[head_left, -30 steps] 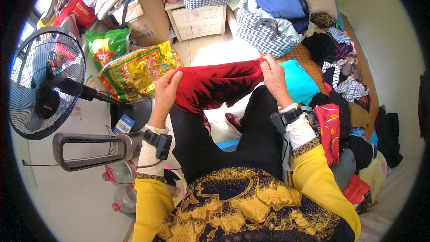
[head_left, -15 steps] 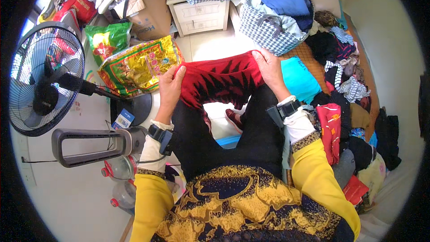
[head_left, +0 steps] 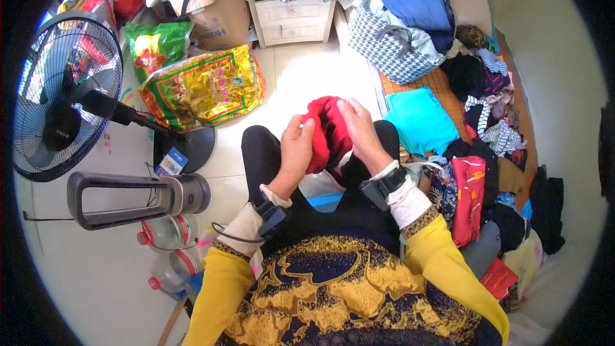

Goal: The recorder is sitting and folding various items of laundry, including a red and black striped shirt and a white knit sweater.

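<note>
A red knitted garment (head_left: 325,133) with black marks is bunched up between my hands, above my knees. My left hand (head_left: 296,149) grips its left edge, thumb on top. On the other side my right hand (head_left: 360,129) has the right edge between thumb and fingers. The knit folds in toward its middle, so its full shape is hidden. Under it are my legs in black trousers (head_left: 261,157).
To the right lie a turquoise folded cloth (head_left: 421,119), a checked basket of clothes (head_left: 391,45) and a red garment (head_left: 469,199) among heaped clothing. On the left stand a fan (head_left: 67,96), a bladeless fan (head_left: 128,202), a gold-and-green bag (head_left: 205,90) and plastic bottles (head_left: 168,231).
My hands have come closer together and a little lower. The red knit, stretched wide and flat before, is now gathered into a bunch. My knees have drawn together slightly.
</note>
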`<state>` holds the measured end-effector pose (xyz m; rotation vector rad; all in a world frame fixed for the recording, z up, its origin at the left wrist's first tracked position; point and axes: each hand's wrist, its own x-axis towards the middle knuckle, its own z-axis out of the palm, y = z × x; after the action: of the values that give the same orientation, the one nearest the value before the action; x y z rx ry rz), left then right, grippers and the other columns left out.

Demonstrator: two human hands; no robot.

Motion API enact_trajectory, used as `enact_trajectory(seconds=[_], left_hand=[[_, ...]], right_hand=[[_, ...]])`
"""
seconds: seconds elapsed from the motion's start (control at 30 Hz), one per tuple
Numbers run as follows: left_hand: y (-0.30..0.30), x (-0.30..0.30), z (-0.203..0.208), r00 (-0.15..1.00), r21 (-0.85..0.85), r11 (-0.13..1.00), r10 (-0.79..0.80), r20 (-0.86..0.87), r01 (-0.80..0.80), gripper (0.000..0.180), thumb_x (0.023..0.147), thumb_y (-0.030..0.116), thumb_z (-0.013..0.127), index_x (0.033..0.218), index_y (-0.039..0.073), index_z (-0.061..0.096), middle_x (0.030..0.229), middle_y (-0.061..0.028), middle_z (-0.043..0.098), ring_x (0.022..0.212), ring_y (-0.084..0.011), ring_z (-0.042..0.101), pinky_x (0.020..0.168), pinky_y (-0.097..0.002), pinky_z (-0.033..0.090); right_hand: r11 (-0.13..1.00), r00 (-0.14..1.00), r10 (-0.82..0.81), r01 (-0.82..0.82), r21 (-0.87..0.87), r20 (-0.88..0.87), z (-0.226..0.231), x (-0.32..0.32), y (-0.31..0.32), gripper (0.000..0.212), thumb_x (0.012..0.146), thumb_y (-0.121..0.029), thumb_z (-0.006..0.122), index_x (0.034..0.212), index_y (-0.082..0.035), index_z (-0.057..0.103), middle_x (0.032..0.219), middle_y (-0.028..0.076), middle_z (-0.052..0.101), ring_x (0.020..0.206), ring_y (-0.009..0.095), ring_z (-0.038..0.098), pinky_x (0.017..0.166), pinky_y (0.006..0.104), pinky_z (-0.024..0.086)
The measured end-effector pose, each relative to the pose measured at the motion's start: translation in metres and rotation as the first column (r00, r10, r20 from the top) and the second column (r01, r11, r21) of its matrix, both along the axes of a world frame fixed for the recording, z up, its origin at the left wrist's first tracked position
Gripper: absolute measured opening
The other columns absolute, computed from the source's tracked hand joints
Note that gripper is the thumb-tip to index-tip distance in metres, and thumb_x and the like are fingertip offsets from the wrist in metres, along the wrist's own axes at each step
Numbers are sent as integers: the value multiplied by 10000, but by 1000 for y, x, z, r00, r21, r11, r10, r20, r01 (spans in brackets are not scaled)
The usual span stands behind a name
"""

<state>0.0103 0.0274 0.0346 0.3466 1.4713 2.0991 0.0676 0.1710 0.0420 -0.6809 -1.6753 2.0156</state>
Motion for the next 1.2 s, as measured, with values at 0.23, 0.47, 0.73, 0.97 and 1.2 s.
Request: enact_trajectory(seconds=[0.23, 0.47, 0.73, 0.97, 1.2], left_hand=[[9, 30, 10, 972, -152, 987, -82, -221, 49, 238, 976, 50, 536, 1210, 14, 513, 924, -58, 646, 809, -97, 620, 636, -244, 543], [13, 51, 13, 976, 107, 976, -179, -122, 192, 499, 919, -88, 407, 1404, 20, 450, 1169, -96, 556, 1002, -182, 660, 797, -293, 581], [5, 23, 21, 960, -10, 968, -250, -124, 251, 554, 954, -5, 529, 1470, 45, 337, 1124, -70, 543, 977, -180, 663, 759, -241, 536], [-2, -54, 12, 790, -297, 946, -281, -545, 132, 1129, 686, 328, 891, 1542, 75, 200, 1483, -189, 354, 1365, -331, 397, 1084, -467, 377], [1, -67, 34, 807, -154, 862, -506, -305, 483, 737, 771, 188, 837, 1399, 69, 470, 1175, -72, 642, 1092, -163, 599, 963, -290, 477]], right_hand=[[991, 992, 125, -125, -48, -4, 13, 16, -23, 241, 1023, -259, 525, 956, -37, 591, 833, -26, 559, 759, 52, 490, 652, 223, 428], [965, 965, 261, -262, -28, -17, 35, 40, -3, 254, 995, -265, 582, 1132, -53, 560, 934, -13, 601, 783, 38, 529, 662, 192, 449], [966, 973, 170, -196, -170, -157, 34, 34, 27, 224, 1014, -202, 535, 1129, -24, 607, 1016, 21, 660, 899, 66, 594, 813, 222, 490], [853, 874, 471, -486, -188, -120, 60, 14, 36, 249, 1002, -192, 559, 1159, -2, 594, 1095, 65, 671, 1004, 111, 638, 912, 280, 512], [809, 832, 534, -554, -194, -151, 70, 0, 26, 252, 1000, -212, 570, 1138, -4, 610, 1004, 42, 682, 862, 85, 648, 769, 238, 539]])
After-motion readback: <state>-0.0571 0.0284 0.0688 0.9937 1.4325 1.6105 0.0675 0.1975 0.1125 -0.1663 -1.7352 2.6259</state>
